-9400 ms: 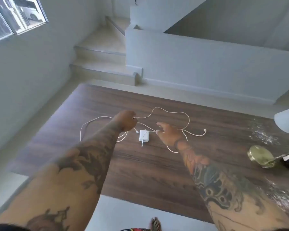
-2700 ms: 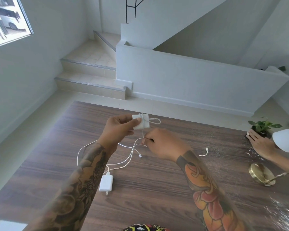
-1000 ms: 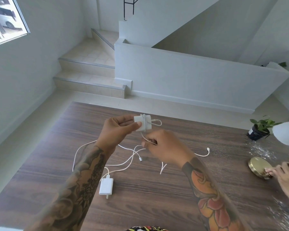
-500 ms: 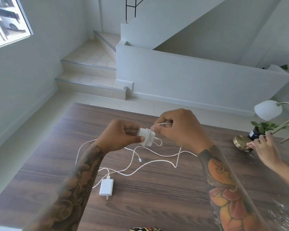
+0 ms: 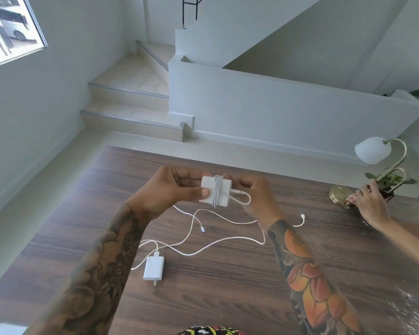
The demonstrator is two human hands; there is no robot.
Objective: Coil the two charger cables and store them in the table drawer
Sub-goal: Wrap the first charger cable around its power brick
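Observation:
My left hand [image 5: 169, 187] pinches a white charger block [image 5: 224, 191] held above the wooden table [image 5: 228, 298]. Its white cable is wound several turns around the block's middle. My right hand [image 5: 258, 197] grips that cable [image 5: 242, 201] just right of the block, where a small loop sticks out. The loose rest of the cable trails down to the table, ending near a plug tip [image 5: 302, 216]. A second white charger [image 5: 153, 268] lies flat on the table below my left forearm, with its uncoiled cable [image 5: 194, 228] spread beside it. No drawer is visible.
Another person's hand [image 5: 368, 201] rests at the table's right edge beside a brass lamp [image 5: 382, 163] with a white shade and a small potted plant [image 5: 390, 180]. Tiled steps and a white half wall lie beyond the table's far edge.
More cable turns now wrap the block. My right hand dropped from above the block to its right side. The loose cable end slid across the table. The other person stood the lamp upright.

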